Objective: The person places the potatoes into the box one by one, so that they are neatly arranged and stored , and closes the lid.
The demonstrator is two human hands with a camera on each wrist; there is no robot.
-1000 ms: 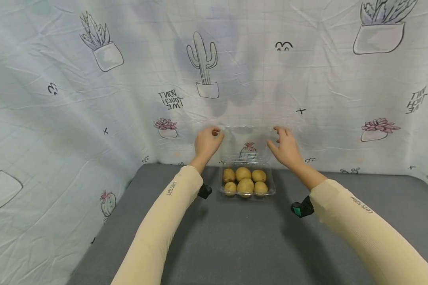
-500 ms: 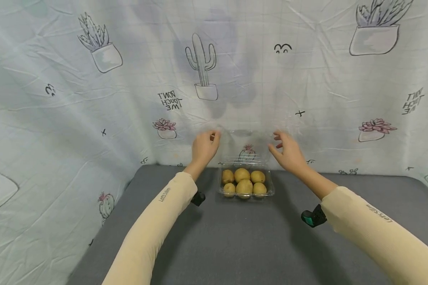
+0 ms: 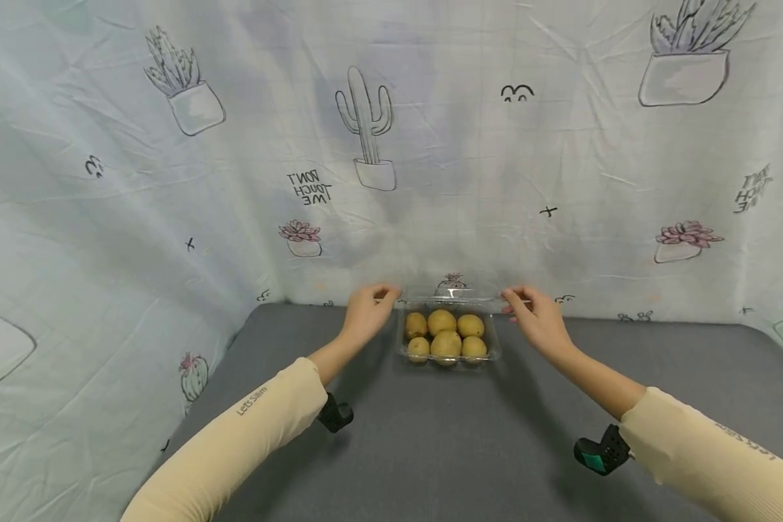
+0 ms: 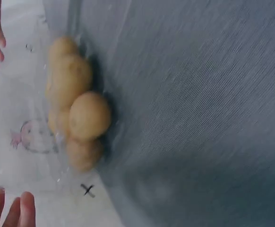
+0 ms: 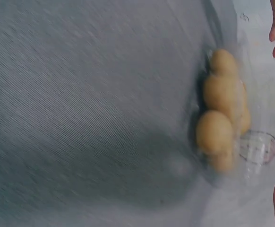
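Observation:
A clear plastic clamshell box [image 3: 492,355] stands at the far side of the grey table. Several round yellow-brown fruits or potatoes [image 3: 446,345] lie in it in two rows; which kind, I cannot tell. Its hinged transparent lid [image 3: 453,293] is raised and tilts forward over the back of the box. At the lid's left corner my left hand [image 3: 364,317] pinches the edge between thumb and fingers. My right hand [image 3: 540,324] does the same at the right corner. The left wrist view shows the round items [image 4: 90,116] blurred behind clear plastic.
A white cloth [image 3: 470,181] printed with cacti hangs right behind the box and along the left side. Grey table surface [image 3: 431,442] stretches in front of the box. A black wrist device [image 3: 603,451] sits under the right sleeve.
Both hands have come down and toward me with the lid, which stood nearly upright before and now leans lower over the box. The box and its contents stay in place.

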